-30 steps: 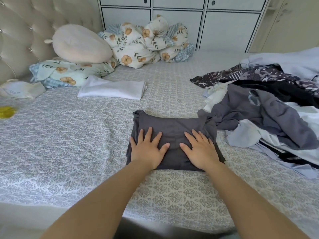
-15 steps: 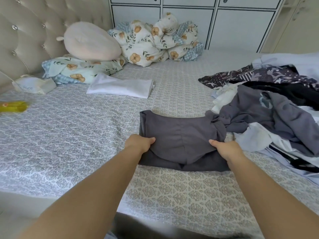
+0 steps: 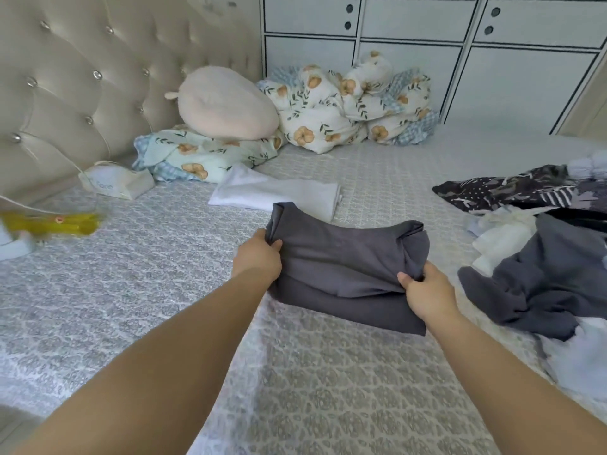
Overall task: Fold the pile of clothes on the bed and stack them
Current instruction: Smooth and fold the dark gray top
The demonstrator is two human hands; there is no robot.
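- the left hand (image 3: 258, 257) is curled round the left edge of the folded dark grey garment (image 3: 345, 267), with the cloth bunched between thumb and fingers.
- the right hand (image 3: 423, 290) is clamped on the garment's right edge, the thumb lying on top of the fabric and the fingers hidden beneath it.
- the folded dark grey garment is held between the two hands over the patterned bedsheet (image 3: 312, 372); its upper layer is lifted and sags slightly in the middle, while a lower layer is seen beneath it near the sheet. whether the lower edge touches the bed cannot be told.
- just beyond the garment, a folded white garment (image 3: 279, 193) is laid flat on the bed, its near corner partly covered from view by the grey cloth.
- to the right, well apart from the folded white piece, the pile of unfolded clothes (image 3: 542, 264) is spread out: a dark grey item in front, white pieces behind it, and a black-and-white patterned piece further back.
- at the head of the bed, a round pale pink cushion (image 3: 226, 103) is rested on a floral pillow (image 3: 197, 156), and a bundled floral quilt (image 3: 345, 106) is heaped beside them.
- a tufted beige headboard (image 3: 98, 77) is seen on the left, with a white pouch (image 3: 115, 183) at its foot and a blurred yellow object (image 3: 56, 223) nearer the left edge.
- white cabinet doors (image 3: 427, 44) are seen behind the bed.
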